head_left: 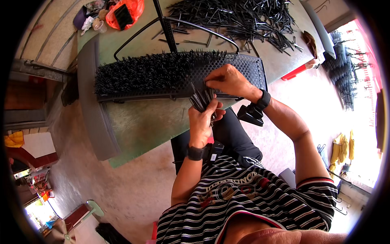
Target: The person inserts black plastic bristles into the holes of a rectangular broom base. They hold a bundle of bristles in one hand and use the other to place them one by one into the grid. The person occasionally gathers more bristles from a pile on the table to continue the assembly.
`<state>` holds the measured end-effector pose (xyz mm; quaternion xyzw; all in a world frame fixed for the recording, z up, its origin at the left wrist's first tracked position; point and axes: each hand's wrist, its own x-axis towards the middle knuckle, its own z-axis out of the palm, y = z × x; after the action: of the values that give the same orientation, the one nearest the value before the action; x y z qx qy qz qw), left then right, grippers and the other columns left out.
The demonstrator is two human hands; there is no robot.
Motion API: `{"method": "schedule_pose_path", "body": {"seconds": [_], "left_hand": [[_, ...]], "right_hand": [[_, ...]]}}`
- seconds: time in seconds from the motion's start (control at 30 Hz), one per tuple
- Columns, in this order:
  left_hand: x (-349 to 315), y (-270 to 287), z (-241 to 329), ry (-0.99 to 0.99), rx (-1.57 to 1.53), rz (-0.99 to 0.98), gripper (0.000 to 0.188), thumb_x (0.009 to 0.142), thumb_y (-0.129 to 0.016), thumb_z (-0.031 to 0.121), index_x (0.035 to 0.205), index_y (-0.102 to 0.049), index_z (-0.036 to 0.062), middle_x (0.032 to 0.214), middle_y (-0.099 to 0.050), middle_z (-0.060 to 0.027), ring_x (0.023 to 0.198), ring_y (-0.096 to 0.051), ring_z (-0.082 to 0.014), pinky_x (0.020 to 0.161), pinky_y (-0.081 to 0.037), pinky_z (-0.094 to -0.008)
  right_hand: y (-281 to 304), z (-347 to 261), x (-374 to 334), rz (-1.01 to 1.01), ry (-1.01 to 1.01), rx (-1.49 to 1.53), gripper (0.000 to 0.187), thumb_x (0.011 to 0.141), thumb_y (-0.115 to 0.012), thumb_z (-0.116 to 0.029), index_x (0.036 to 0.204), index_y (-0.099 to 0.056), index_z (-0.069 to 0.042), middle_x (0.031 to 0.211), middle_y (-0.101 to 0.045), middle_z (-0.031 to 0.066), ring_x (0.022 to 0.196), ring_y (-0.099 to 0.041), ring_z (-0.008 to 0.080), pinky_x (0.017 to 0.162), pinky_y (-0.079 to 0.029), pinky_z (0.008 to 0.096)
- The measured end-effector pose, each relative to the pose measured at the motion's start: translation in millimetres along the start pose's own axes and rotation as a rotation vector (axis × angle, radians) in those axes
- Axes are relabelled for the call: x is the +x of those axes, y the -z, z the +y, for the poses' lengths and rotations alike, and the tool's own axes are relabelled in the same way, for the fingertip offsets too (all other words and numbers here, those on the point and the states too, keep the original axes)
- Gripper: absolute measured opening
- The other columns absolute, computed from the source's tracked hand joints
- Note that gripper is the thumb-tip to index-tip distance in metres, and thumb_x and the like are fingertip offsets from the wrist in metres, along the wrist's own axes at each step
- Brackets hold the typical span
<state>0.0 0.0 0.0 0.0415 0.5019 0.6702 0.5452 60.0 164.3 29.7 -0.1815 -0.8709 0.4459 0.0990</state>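
Note:
My left hand is closed around a bundle of thin black strips, their ends fanning out in front of the table's near edge. Just right of it, my right hand hovers over a black perforated panel, thumb and index finger pinched together. Whatever sits in that pinch is too small to make out. Dense black bristle-like strips stand up from the panel's left and middle, while bare holes show toward its right end. A black metal frame rises behind the panel.
A large heap of loose black strips covers the table's far side. A red plastic bag with a dark phone lies at far left. Grey sheeting hangs over the green table's left edge. More black pieces stand at right.

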Motion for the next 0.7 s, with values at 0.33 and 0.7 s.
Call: {"method": "schedule_pose_path", "body": {"seconds": [0.33, 0.7], "left_hand": [[3.2, 1.6, -2.4, 0.044, -0.155, 0.111, 0.019, 0.082, -0.067, 0.009, 0.098, -0.061, 0.0001, 0.083, -0.066, -0.0131, 0.063, -0.066, -0.0242, 0.055, -0.054, -0.0325], [5.0, 1.4, -2.9, -0.016, -0.159, 0.116, 0.020, 0.078, -0.067, 0.002, 0.097, -0.063, -0.0030, 0.075, -0.064, -0.0087, 0.055, -0.062, -0.0207, 0.049, -0.052, -0.0314]], "right_hand": [[7.6, -8.8, -14.2, 0.259, -0.253, 0.362, 0.016, 0.087, -0.059, -0.009, 0.096, -0.063, 0.004, 0.077, -0.066, 0.0068, 0.059, -0.063, 0.0097, 0.051, -0.051, 0.0212], [19.2, -4.4, 9.9, 0.614, 0.130, 0.068, 0.013, 0.087, -0.057, -0.003, 0.098, -0.052, 0.001, 0.079, -0.066, 0.0123, 0.070, -0.068, 0.0156, 0.056, -0.052, 0.0235]]}}
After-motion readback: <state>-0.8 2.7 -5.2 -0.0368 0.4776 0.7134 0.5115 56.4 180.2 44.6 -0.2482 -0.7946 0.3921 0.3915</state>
